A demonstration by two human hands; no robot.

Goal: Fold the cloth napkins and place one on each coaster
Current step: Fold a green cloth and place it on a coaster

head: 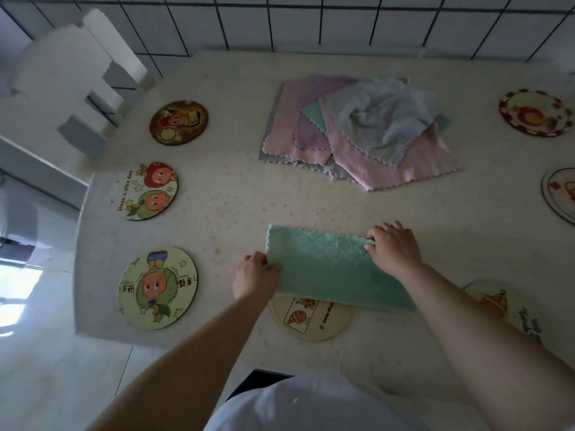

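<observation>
Half hides one coaster (311, 320) under green napkin (329, 269); left hand (255, 276) and right hand (393, 250) pinching its ends. Seven coasters showing.

Non-task stuff around me: table (217, 213) has a cream, faintly speckled covering, rounded corner at left. White chair (71, 76) pushed against the table's far-left edge, slatted back, partly overexposed. Back wall (311, 20) is white square tile with dark grout lines. Pale floor (40, 384) at lower left, bright light patch on it. My white shirt (311, 405) fills the bottom edge.
</observation>
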